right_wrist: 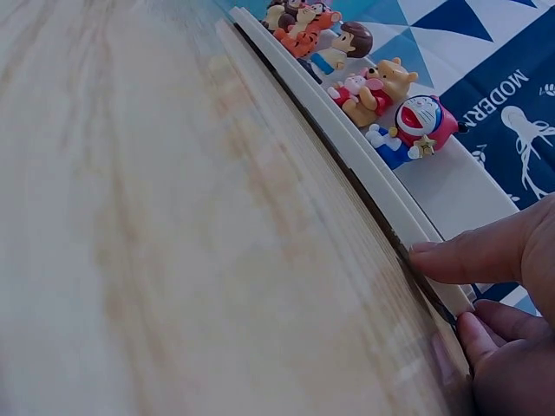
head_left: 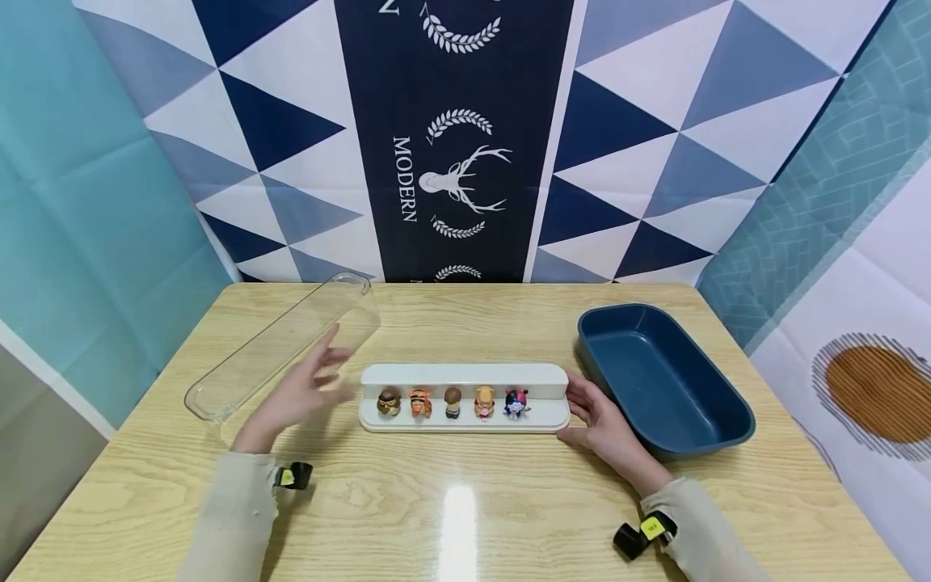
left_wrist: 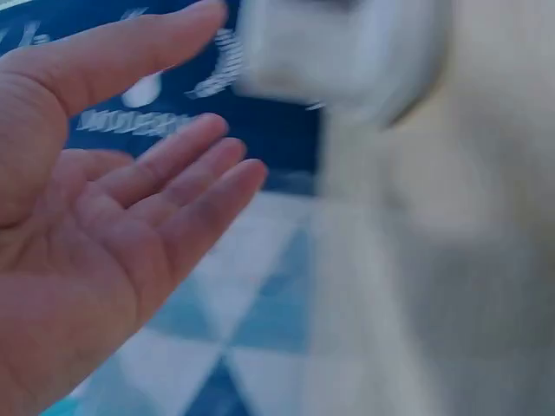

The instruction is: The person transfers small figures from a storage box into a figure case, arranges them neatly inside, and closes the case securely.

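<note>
A white display stand [head_left: 465, 374] lies lengthwise in the middle of the table, with a raised step along its back. Several small cartoon figures stand in a row on its front ledge, among them an orange tiger [head_left: 419, 402], a yellow bear [head_left: 484, 402] and a pink-hooded blue figure [right_wrist: 421, 126]. At the stand's right end my right hand [head_left: 604, 428] pinches the corner, thumb on the front edge and fingers curled at the end. My left hand [head_left: 301, 392], blurred, is held with fingers spread and nothing in them, between the stand's left end and a clear plastic cover [head_left: 280, 356].
To the right stands a deep dark-blue bin [head_left: 669, 388], close beside the right forearm. The clear cover slants across the left side of the wooden table [head_left: 364, 509]. Patterned cloth [head_left: 451, 202] hangs behind the table's back edge.
</note>
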A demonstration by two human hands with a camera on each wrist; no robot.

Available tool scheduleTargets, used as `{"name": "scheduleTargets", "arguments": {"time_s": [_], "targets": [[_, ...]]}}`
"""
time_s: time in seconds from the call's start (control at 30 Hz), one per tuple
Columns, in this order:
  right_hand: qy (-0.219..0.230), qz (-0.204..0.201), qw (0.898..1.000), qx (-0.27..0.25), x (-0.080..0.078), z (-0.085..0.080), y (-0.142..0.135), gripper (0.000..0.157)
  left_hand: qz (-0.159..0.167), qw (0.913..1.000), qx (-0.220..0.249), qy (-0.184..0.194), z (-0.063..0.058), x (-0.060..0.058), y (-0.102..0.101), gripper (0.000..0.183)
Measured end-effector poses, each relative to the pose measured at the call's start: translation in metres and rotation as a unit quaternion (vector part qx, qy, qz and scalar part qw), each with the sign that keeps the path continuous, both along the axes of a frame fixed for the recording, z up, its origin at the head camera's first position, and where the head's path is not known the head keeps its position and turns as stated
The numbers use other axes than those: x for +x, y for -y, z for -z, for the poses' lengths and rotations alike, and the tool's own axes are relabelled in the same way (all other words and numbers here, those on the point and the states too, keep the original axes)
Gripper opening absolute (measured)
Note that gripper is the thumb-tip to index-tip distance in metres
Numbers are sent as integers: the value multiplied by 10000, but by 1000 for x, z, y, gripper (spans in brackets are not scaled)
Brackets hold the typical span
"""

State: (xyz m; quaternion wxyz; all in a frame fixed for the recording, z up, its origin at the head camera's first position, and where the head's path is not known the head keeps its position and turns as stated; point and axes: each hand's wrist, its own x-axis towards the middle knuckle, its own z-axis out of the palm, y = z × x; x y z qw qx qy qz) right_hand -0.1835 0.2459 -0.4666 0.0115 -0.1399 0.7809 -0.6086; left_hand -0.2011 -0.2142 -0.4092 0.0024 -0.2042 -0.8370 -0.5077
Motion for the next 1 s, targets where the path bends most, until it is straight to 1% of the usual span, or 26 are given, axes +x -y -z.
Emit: {"name": "scheduleTargets", "arguments": {"time_s": [0.07,0.1,0.17,0.23,0.3,0.33,0.37,0.43,0.47,0.57,0.63,0.7,0.77,0.87,1.0], "targets": [[-17,10,10000,12,0,0,0,86,-377,9973,-118,-613,-12,4,9,92],[-42,13,10000,20,0,0,0,86,-613,9938,-231,-900,-18,7,14,85],[-82,6,10000,20,-1,-1,0,87,-1081,9828,-565,-1389,-25,10,27,75],[-92,-10,10000,-8,-1,-2,0,86,-1531,9704,-991,-1580,-30,14,39,70],[-83,-32,10000,-32,0,-3,1,86,-1856,9615,-1431,-1433,-32,17,50,72],[-63,-44,10000,-50,0,-4,1,86,-1973,9581,-1656,-1254,-32,19,54,75],[-43,-55,10000,-60,0,-4,1,85,-2056,9555,-1870,-992,-32,20,58,81],[-20,-67,9999,-74,1,-5,1,85,-2151,9490,-2267,-424,-31,23,62,92],[-12,-62,9999,-78,1,-5,1,85,-2169,9442,-2473,-153,-30,23,63,98],[-12,-53,10000,-66,2,-5,1,85,-2188,9253,-3073,386,-26,22,62,113],[-25,-53,10000,-59,2,-4,0,85,-2237,9122,-3397,493,-23,21,59,118],[-35,-57,10000,-32,2,-3,0,85,-2340,8998,-3651,475,-21,21,56,118],[-34,-55,10000,-28,2,-2,0,85,-2454,8922,-3766,443,-20,20,53,116],[-32,-47,10000,-28,1,-2,0,85,-2585,8863,-3827,342,-19,20,50,111],[-38,-39,10000,-36,2,-2,-1,84,-2642,8848,-3827,288,-19,20,48,108]]}}
